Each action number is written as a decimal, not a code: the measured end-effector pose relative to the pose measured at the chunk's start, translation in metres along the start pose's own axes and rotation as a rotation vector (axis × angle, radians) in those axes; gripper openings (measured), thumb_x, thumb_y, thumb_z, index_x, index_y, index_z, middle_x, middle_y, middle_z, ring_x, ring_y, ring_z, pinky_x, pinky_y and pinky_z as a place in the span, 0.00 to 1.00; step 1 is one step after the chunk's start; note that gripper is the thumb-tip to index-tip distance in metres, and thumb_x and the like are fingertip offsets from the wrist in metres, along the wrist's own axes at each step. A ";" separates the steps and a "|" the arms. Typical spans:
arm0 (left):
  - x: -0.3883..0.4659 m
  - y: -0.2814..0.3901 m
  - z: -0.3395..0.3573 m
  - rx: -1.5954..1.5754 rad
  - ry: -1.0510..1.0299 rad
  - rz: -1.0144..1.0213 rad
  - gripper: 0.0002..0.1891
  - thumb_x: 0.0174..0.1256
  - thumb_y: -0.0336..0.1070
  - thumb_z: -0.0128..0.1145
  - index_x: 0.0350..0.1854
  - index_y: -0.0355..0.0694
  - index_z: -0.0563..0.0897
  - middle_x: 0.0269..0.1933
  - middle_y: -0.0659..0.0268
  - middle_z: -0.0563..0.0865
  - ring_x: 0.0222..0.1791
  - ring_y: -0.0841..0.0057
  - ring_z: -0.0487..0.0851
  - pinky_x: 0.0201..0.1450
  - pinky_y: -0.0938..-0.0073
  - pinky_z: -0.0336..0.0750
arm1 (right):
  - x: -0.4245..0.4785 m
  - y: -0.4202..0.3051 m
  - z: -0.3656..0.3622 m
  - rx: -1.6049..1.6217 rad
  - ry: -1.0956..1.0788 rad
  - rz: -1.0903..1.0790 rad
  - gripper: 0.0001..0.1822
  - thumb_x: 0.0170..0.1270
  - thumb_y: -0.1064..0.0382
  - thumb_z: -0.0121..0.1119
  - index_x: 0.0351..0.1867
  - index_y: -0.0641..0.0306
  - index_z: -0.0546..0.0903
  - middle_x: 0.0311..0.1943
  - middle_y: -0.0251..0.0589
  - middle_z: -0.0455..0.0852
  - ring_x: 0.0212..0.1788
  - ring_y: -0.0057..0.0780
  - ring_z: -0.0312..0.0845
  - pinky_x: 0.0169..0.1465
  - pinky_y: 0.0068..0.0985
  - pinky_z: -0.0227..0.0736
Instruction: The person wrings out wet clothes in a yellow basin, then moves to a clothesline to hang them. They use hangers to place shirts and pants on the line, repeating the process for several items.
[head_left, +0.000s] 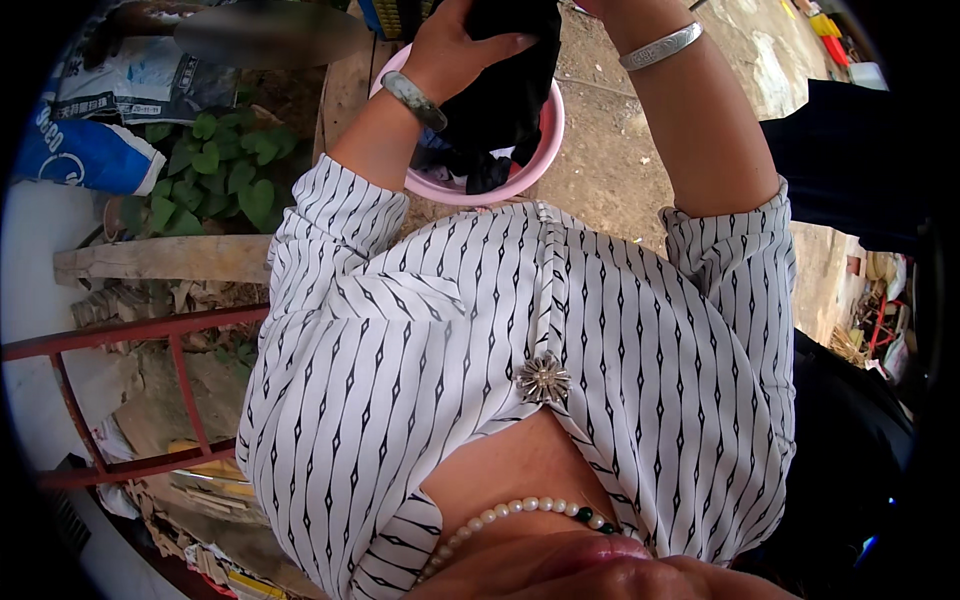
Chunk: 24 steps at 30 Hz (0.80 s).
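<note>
Dark black cloth hangs in front of me at the top of the view, over a pink plastic basin. My left hand, with a mottled stone bangle at its wrist, grips the cloth, its thumb lying across the fabric. Only the wrist end of my right hand shows at the top edge, above a silver bracelet; its fingers are cut off, so its hold is hidden. More dark and light fabric lies inside the basin.
Wooden boards and leafy green plants are at the left, near a blue printed bag. Lower left stands a red metal frame. Dark fabric is at the right, above bare ground.
</note>
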<state>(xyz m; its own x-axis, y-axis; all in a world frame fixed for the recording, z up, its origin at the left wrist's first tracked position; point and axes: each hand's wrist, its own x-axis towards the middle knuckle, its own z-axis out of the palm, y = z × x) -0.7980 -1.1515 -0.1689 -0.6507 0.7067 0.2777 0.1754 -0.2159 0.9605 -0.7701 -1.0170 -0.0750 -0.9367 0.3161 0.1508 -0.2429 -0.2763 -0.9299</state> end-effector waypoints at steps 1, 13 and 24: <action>-0.009 0.015 0.011 0.260 0.014 0.000 0.20 0.58 0.34 0.62 0.51 0.34 0.74 0.45 0.65 0.81 0.44 0.78 0.78 0.49 0.77 0.72 | -0.011 -0.010 0.001 -0.048 -0.043 0.002 0.12 0.57 0.68 0.57 0.42 0.70 0.75 0.33 0.41 0.80 0.34 0.28 0.78 0.36 0.22 0.75; 0.022 0.126 -0.017 0.966 -0.042 0.009 0.17 0.70 0.42 0.47 0.42 0.29 0.78 0.31 0.62 0.82 0.33 0.79 0.76 0.38 0.74 0.70 | -0.005 -0.056 -0.015 -0.252 -0.020 -0.216 0.13 0.59 0.60 0.60 0.36 0.72 0.79 0.30 0.40 0.81 0.31 0.26 0.76 0.35 0.25 0.72; 0.042 0.150 -0.039 0.500 0.000 0.092 0.16 0.71 0.36 0.45 0.52 0.29 0.75 0.46 0.63 0.81 0.43 0.79 0.78 0.48 0.77 0.72 | -0.001 -0.053 -0.014 -0.190 0.169 -0.194 0.16 0.58 0.59 0.63 0.41 0.68 0.74 0.33 0.38 0.79 0.35 0.24 0.75 0.40 0.21 0.73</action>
<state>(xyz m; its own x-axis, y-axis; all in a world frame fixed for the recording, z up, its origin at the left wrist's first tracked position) -0.8275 -1.1806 -0.0134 -0.6157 0.7002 0.3615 0.5641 0.0713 0.8226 -0.7527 -0.9900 -0.0304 -0.8183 0.4973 0.2881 -0.3462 -0.0264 -0.9378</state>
